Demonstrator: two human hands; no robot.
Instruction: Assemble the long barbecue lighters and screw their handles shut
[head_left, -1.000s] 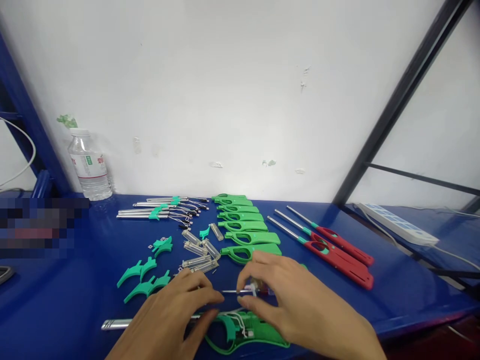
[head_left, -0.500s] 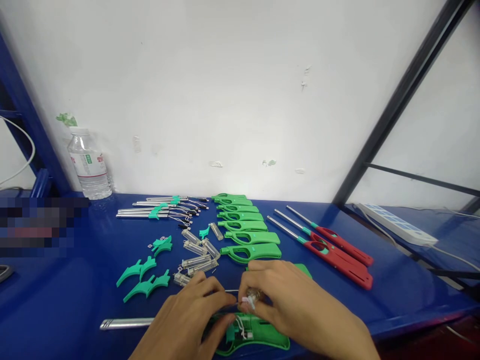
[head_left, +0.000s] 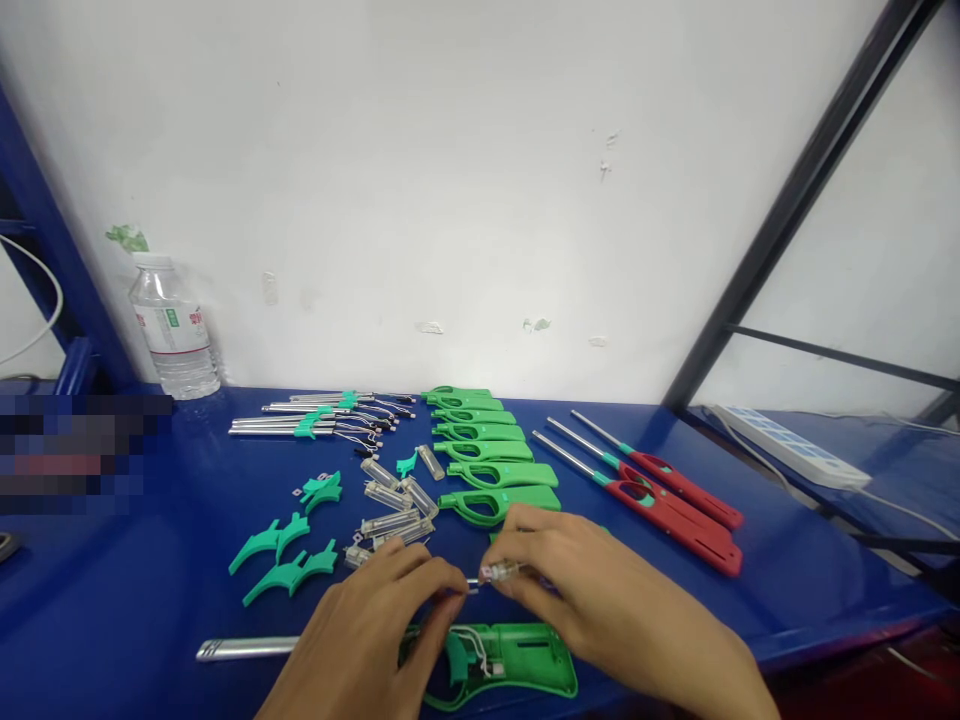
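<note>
My left hand (head_left: 379,620) is closed in a pinch on a thin pale tube (head_left: 472,588), whose tip shows at the fingertips. My right hand (head_left: 592,600) grips a clear lighter fuel tank (head_left: 504,571), its small nozzle end facing the tube. The two hands almost meet here. Below them lies an opened green lighter shell (head_left: 536,660), hollow side up. White wires (head_left: 474,640) and a teal trigger (head_left: 457,660) sit inside it. A silver barrel (head_left: 247,648) reaches out left from under my left hand, which hides where it joins the shell.
Several clear fuel tanks (head_left: 390,523), teal triggers (head_left: 281,577) and silver barrels with wires (head_left: 281,427) lie to the left. Several green shells (head_left: 495,474) form a column behind my hands. Red lighters (head_left: 675,525), a power strip (head_left: 795,447) and a water bottle (head_left: 176,335) stand around.
My right hand has turned the fuel tank so its nozzle end points left toward my left fingers. Both hands have lifted slightly off the green shell, exposing more of its inside.
</note>
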